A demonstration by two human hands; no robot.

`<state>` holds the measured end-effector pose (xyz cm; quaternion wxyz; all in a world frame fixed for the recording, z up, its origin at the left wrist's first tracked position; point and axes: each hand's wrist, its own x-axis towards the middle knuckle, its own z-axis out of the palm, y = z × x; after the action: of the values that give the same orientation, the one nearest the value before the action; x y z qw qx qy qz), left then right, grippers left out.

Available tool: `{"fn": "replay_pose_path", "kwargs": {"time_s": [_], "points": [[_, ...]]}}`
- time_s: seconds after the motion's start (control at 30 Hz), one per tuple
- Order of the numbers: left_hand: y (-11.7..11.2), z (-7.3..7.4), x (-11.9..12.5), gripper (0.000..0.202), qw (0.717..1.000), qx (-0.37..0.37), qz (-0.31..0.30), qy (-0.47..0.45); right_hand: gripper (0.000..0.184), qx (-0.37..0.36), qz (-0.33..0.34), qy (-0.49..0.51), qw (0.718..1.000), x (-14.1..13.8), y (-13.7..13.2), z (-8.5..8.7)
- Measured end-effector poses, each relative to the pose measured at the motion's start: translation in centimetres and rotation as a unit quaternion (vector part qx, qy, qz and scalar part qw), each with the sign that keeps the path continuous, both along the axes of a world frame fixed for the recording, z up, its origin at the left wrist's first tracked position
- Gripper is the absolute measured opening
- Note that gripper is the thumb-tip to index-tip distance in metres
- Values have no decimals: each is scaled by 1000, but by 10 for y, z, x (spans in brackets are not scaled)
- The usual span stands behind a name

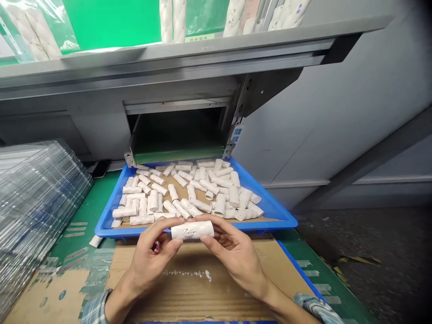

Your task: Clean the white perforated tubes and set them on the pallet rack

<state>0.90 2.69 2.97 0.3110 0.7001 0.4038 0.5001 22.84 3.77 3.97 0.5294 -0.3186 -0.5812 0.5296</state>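
Note:
A short white cylinder (193, 230) with dark, script-like marking on its front lies level between my two hands. Its left end is pinched by the thumb and fingers of my left hand (151, 252). At the right end, my right hand (232, 252) grips it the same way. A small pinkish-red item (156, 247) shows inside the curl of my left fingers; its kind is hard to make out. Just beyond my hands is a blue tray (118, 232) with many similar white cylinders (191, 207) lying in it at mixed angles.
Brown cardboard (216, 288) lies under my hands on a green bench (77, 234). Stacked clear plastic trays (37, 211) stand at left. Behind the blue tray is a dark conveyor opening (178, 130), with a metal shelf (189, 60) above and a socket strip (236, 134) beside it.

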Motion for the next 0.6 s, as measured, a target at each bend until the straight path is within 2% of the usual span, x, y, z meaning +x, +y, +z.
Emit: {"fn": "replay_pose_path", "kwargs": {"time_s": [0.13,0.3,0.6], "points": [[-1,0,-2,30,1000,4,-10,-2,31,4,-10,-16,1000,1,-1,-3],[-2,3,-2,31,1000,19,-19,2,33,-2,16,10,1000,-1,-3,-3],[-2,5,0,30,999,37,-7,25,29,-17,29,23,999,-3,-4,-3]]}}
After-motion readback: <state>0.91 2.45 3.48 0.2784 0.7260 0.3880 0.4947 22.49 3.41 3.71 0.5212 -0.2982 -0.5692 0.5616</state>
